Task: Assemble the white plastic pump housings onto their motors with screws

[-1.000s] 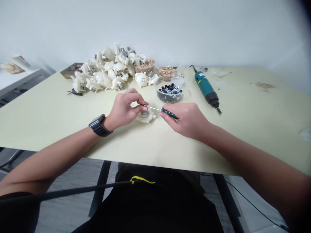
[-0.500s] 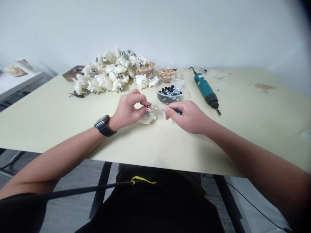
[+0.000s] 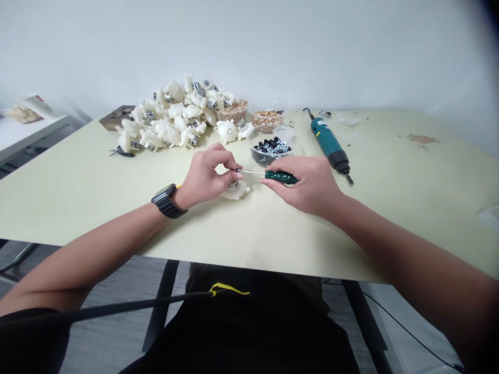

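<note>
My right hand (image 3: 312, 182) is closed around the green handle of a screwdriver (image 3: 281, 177), thumb below and fingers above. Its thin metal shaft runs left to my left hand (image 3: 210, 171). There, thumb and forefinger pinch a small dark piece at the screwdriver's tip; its exact kind is too small to tell. Under the left fingertips a cream plastic part (image 3: 236, 192) lies on the table, partly covered by the hand. Just beyond the hands stands a clear round tub (image 3: 294, 139) holding small black and silver pieces.
A heap of cream plastic parts with metal fittings (image 3: 171, 117) rises at the back left, dark pliers (image 3: 123, 151) before it. Behind the tub stand containers of brownish small pieces (image 3: 267, 116). A teal corded power tool (image 3: 327, 140) lies at right on the pale yellow table (image 3: 249, 239).
The fingers of my right hand have spread along the handle, so more of the green handle shows. My left hand keeps its pinch in the same place.
</note>
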`<state>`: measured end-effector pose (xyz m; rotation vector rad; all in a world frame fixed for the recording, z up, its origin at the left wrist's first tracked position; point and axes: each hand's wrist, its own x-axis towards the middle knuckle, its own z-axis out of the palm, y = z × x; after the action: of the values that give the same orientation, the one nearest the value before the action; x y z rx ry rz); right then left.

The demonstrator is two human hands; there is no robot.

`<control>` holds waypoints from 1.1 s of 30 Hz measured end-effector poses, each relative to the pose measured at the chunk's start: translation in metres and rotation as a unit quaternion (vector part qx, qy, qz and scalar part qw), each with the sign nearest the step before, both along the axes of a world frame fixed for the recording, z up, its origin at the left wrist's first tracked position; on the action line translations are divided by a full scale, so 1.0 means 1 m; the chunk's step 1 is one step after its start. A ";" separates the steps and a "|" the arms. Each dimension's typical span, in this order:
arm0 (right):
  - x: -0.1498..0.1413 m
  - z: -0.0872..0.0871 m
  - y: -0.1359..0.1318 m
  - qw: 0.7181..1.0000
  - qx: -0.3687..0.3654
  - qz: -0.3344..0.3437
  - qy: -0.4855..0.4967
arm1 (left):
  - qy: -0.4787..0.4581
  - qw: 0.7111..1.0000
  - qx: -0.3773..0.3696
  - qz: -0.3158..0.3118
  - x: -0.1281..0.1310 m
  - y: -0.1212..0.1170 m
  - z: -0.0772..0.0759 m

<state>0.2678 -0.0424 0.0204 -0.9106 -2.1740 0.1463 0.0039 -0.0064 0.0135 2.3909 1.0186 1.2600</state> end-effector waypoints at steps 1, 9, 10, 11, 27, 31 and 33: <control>-0.001 0.002 0.000 1.000 -0.013 -0.006 0.004 | -0.001 1.000 0.003 0.001 0.001 0.000 0.001; 0.004 0.018 0.001 0.996 -0.084 -0.035 0.017 | 0.020 1.000 0.017 -0.001 0.010 0.009 0.018; 0.006 0.018 0.001 0.997 -0.069 -0.037 0.019 | 0.021 1.000 0.015 -0.004 0.011 0.010 0.020; 0.007 0.019 0.002 0.997 -0.055 -0.041 0.019 | 0.022 1.000 0.012 -0.007 0.012 0.012 0.021; 0.006 0.014 0.005 0.996 -0.085 -0.033 0.012 | -0.018 0.999 -0.029 -0.020 0.016 0.011 0.004; 0.007 0.009 0.006 0.996 -0.079 -0.009 0.049 | -0.018 0.999 -0.036 -0.020 0.015 0.012 0.003; 0.007 0.006 0.007 0.994 -0.080 0.003 0.075 | -0.014 0.999 -0.039 -0.020 0.015 0.012 0.002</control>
<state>0.2748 -0.0354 0.0267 -0.9512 -2.0467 0.3847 0.0187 0.0059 0.0159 2.3181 0.9876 1.2126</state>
